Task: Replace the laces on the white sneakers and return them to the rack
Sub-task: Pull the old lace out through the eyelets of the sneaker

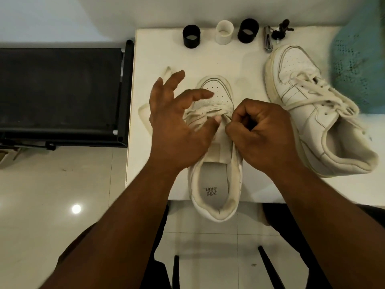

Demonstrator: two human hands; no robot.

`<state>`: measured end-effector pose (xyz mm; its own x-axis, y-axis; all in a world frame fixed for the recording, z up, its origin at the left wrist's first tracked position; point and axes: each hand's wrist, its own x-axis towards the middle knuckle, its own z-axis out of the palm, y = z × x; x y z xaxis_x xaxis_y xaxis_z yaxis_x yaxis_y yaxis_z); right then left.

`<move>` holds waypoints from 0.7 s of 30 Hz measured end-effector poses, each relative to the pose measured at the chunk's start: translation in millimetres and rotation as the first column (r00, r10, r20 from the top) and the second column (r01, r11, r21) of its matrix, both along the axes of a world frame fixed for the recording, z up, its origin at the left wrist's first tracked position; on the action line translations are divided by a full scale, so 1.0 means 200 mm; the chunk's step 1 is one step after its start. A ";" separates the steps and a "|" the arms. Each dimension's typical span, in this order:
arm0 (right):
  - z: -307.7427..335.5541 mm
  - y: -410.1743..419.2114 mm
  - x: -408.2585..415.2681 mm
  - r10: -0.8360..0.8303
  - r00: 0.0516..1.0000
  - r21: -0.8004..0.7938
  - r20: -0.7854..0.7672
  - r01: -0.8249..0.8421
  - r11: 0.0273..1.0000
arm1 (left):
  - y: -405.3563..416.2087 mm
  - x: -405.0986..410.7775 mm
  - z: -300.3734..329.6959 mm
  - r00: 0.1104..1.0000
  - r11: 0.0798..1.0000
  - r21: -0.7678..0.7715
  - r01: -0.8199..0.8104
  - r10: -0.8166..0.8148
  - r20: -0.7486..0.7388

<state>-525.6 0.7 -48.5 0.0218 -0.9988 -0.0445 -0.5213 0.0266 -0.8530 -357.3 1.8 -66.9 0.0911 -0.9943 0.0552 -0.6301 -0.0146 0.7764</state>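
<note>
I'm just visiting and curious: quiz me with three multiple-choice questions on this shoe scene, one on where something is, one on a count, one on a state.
1. Where does the near sneaker's heel sit?
A. Over the table's near edge
B. On the black rack
C. On the blue cloth

2. How many short tubes stand at the table's far edge?
A. One
B. Three
C. Five

3. How is the right hand?
A. Flat on the table
B. Fingers curled, pinching at the lace
C. Out of view

Answers:
1 A, its heel overhangs the floor.
2 B, black tube, white tube, black tube.
3 B, it is fisted by the eyelets, while the left hand is spread.
</note>
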 end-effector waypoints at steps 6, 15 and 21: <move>0.02 -0.02 -0.01 0.188 0.978 0.033 -0.086 -0.186 0.982 | 0.01 0.01 0.04 0.988 0.986 0.063 0.156 -0.155 -0.029; 0.03 0.00 0.01 0.189 0.948 0.012 -0.256 -0.193 0.981 | 0.05 0.00 0.10 0.988 0.973 0.227 0.032 -0.065 0.139; 0.01 -0.02 0.02 -0.074 0.997 0.169 0.034 0.068 0.983 | 0.06 0.03 0.09 0.997 0.982 0.189 0.004 -0.019 0.078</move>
<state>-521.1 -2.4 -46.2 -0.0439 -0.9763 -0.2120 -0.4788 0.2068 -0.8532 -351.0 13.8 -48.5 0.0829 -0.9885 -0.1265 -0.6903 -0.1485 0.7081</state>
